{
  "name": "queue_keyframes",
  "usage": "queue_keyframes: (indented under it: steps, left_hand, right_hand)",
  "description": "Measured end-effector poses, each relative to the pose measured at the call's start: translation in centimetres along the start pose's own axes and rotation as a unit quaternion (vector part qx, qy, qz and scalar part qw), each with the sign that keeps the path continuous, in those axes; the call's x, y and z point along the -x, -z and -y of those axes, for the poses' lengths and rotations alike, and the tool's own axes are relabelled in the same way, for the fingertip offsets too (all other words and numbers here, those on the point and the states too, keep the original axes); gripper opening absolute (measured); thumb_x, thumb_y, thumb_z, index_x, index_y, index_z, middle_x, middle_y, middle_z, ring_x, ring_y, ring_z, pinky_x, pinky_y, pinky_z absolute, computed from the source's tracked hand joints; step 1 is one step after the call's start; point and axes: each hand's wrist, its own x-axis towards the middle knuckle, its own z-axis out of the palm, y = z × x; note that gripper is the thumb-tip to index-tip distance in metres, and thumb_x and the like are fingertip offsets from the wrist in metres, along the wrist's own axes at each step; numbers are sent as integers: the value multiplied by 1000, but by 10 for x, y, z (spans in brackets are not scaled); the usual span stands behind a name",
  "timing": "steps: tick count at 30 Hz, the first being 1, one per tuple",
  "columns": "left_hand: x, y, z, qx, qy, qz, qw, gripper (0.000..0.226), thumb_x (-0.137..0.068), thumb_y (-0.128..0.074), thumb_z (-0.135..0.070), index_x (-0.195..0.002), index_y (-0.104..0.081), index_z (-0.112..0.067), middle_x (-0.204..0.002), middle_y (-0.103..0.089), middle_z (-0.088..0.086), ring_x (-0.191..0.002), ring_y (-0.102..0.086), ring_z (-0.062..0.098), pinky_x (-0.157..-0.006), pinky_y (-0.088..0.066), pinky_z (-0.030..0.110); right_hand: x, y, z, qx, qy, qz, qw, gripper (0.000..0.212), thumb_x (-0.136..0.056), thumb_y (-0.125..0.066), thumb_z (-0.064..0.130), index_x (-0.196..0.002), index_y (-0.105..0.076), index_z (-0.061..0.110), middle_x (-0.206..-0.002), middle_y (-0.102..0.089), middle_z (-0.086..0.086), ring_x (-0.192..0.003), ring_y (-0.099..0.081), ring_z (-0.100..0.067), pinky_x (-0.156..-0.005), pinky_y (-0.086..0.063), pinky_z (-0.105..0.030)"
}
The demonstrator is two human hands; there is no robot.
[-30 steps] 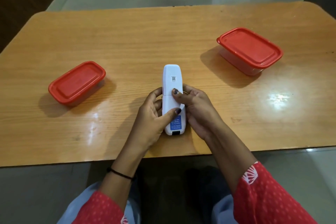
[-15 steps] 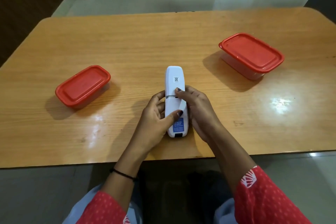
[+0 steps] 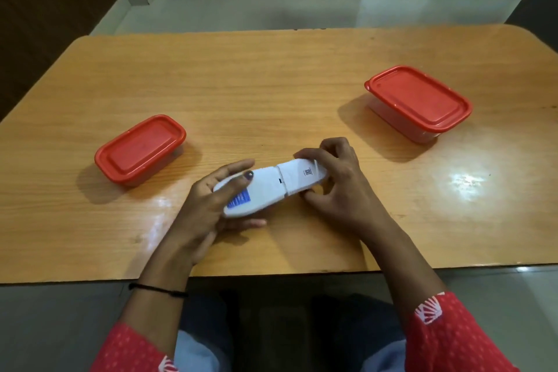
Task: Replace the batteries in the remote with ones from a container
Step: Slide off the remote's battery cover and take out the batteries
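The remote (image 3: 271,187) is now lying crosswise, the left hand (image 3: 205,214) gripping its labelled end and the right hand (image 3: 341,187) pinching the other, probably sliding the cover off.

Glossy wood-grain table (image 3: 271,93); smooth white plastic remote (image 3: 268,187); red plastic lids (image 3: 140,148).

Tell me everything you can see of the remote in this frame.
The remote is slim, white, plastic-looking, back side up, lying crosswise before the person. A seam with a small dark notch divides two sections; nothing inside shows. A blue label sits near its left end, a small printed code on the right section. The left hand grips the left end, thumb on top; the right hand pinches the right end. It seems held just above the table.
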Motion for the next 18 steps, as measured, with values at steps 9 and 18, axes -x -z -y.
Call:
queue_keyframes:
  steps: [9, 18]
  left_hand:
    - [-19, -20, 14, 185, -78, 2, 980, 64, -80, -66, -17, -137, -39, -17, -115, -67, 7, -102, -67, 22, -76, -58, 31]
    - [-21, -26, 19, 204, -96, -64, 972, 39, -95, -45, -9, -134, -41, -15, -110, -63, 10, -85, -69, 16, -60, -56, 26]
  right_hand:
    - [5, -28, 20, -58, -65, -94, 992, 48, -62, -83, 42, -99, -66, 16, -91, -61, 2, -83, -55, -11, -71, -44, -22]
    - [8, -32, 35, -100, -85, -68, 989, 38, -69, -79, 41, -98, -69, 19, -89, -64, 4, -81, -58, -7, -70, -45, -19]
